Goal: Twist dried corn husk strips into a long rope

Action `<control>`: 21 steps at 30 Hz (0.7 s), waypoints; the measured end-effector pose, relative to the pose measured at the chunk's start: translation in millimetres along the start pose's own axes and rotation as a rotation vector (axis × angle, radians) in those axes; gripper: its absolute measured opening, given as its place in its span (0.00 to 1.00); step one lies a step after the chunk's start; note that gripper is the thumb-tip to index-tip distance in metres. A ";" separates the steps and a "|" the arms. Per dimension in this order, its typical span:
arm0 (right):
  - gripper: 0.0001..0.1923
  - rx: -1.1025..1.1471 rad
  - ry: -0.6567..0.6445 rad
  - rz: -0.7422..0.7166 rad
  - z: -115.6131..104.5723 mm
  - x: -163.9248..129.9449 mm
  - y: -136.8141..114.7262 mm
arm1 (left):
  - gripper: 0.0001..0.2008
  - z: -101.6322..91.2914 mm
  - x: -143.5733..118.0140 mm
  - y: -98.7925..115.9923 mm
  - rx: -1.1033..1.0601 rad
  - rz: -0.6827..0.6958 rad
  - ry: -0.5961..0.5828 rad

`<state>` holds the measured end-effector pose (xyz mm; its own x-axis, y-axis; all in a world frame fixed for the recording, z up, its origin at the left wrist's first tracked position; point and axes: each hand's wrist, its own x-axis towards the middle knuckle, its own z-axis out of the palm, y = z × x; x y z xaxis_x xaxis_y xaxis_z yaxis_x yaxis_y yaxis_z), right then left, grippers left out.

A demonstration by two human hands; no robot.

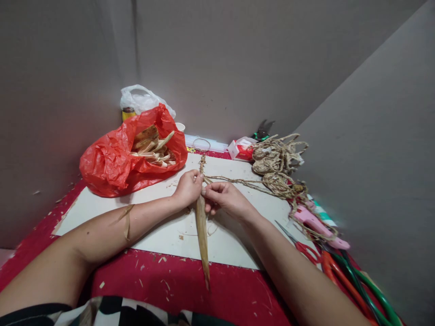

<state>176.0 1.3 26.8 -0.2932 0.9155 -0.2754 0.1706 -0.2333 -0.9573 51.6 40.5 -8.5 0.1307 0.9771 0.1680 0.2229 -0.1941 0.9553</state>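
At the bottom of the frame our forearms reach in over a red cloth (176,290) flecked with scraps, and a stray strip clings to the left one. At the centre our left hand (186,188) and right hand (222,198) meet, fingertips pinched shut on the top of a long dry leaf (203,235) that trails back toward us across the white board (159,235). From the pinch a twisted cord (238,182) runs off to the right, toward coiled rope bundles (277,163). The leaf looks brittle, so we judge it could split or slip if the fingers loosen, letting the twist unwind. Scissors (307,250) and a pink glue gun (317,226) lie at the right edge, close to our right arm, where a sweep could snag them. At upper left sits a red bag (108,165) of husks; plain grey walls (238,68) close the corner.
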 end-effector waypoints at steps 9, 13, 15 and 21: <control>0.13 -0.152 0.152 -0.152 10.2 1.4 5.7 | 0.11 2.1 2.5 -1.1 -0.039 -0.012 -0.003; 0.13 -0.252 0.228 -0.174 2.1 1.3 6.8 | 0.12 1.7 2.0 0.4 -0.058 -0.028 -0.018; 0.12 -0.271 0.253 -0.184 -5.0 -2.5 1.1 | 0.12 1.7 1.6 0.7 -0.088 -0.052 -0.032; 0.06 -0.010 0.421 -0.377 -26.5 -27.1 -49.2 | 0.12 3.5 -0.1 0.8 -0.098 -0.124 -0.048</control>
<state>200.5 -3.4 83.6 0.0649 0.9871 0.1465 0.1358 0.1368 -0.9813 55.1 40.0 -8.6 0.1548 0.9872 0.0380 0.1451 -0.0607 0.9876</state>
